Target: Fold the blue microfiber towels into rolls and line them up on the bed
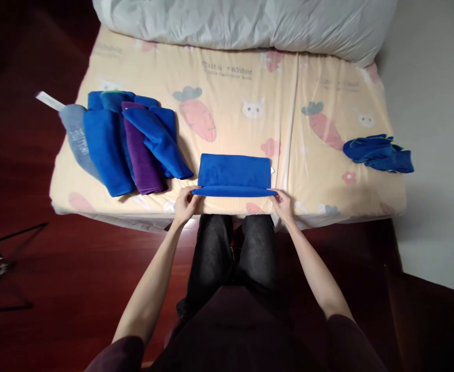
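A blue towel (234, 170) lies flat on the bed in front of me, its near edge turned up into a narrow strip. My left hand (187, 203) is closed on the left end of that strip, thumb and fingers pinching it. At the other end, my right hand (281, 202) pinches the strip's right corner. A small white tag shows at the towel's right side. To the left is a pile of folded or rolled towels (108, 150), mostly blue, with a purple towel (145, 160) and a grey-blue one among them.
The bed (234, 113) has a yellow sheet with carrot and rabbit prints. A crumpled blue cloth (379, 152) with a green edge lies at its right end. White bedding (246, 23) runs along the back. A black tripod stand (4, 267) is on the floor at left; a wall (436, 129) borders the right.
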`<state>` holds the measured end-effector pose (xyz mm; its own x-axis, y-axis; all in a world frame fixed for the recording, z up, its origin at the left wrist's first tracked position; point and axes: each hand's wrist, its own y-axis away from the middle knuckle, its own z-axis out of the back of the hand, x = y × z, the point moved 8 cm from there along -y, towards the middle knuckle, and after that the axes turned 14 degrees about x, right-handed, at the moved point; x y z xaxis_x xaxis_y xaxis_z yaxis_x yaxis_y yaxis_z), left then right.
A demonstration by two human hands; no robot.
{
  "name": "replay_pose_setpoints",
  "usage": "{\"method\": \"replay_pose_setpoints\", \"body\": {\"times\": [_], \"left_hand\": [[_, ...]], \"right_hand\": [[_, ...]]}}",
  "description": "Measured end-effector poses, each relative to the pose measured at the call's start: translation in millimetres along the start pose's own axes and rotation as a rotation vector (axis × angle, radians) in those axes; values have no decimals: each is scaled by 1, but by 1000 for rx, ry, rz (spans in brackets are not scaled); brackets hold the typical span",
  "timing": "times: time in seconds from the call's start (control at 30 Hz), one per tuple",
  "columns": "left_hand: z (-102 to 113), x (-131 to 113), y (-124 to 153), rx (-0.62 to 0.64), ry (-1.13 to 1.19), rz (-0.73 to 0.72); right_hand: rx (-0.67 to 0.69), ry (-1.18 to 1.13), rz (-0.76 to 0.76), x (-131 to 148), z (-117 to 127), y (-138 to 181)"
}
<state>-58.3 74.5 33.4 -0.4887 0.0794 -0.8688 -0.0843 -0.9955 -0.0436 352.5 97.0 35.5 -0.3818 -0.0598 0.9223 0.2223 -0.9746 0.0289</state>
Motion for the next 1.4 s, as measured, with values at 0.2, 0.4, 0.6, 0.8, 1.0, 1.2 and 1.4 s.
{"method": "replay_pose_setpoints", "body": {"times": [0.2, 0.4, 0.6, 0.8, 1.0, 1.2, 1.4], "left_hand": [[-1, 22, 4, -53, 47, 140], [-3, 23, 4, -50, 107, 182], [-2, 14, 2, -46, 88, 169], [-2, 9, 1, -66, 59, 170], [-3, 20, 4, -93, 68, 198], [-1, 21, 7, -134, 80, 194], [2, 10, 6, -168, 25, 83]], "right_hand": [[-30, -42, -31, 1, 1, 0], [-41, -19, -61, 2, 1, 2], [-46, -23, -51, -3, 0, 1], [-63, -17, -41, -5, 0, 1], [-92, -8, -58, -6, 1, 2], [-128, -34, -61, -8, 1, 2], [-163, -41, -58, -13, 1, 1]]}}
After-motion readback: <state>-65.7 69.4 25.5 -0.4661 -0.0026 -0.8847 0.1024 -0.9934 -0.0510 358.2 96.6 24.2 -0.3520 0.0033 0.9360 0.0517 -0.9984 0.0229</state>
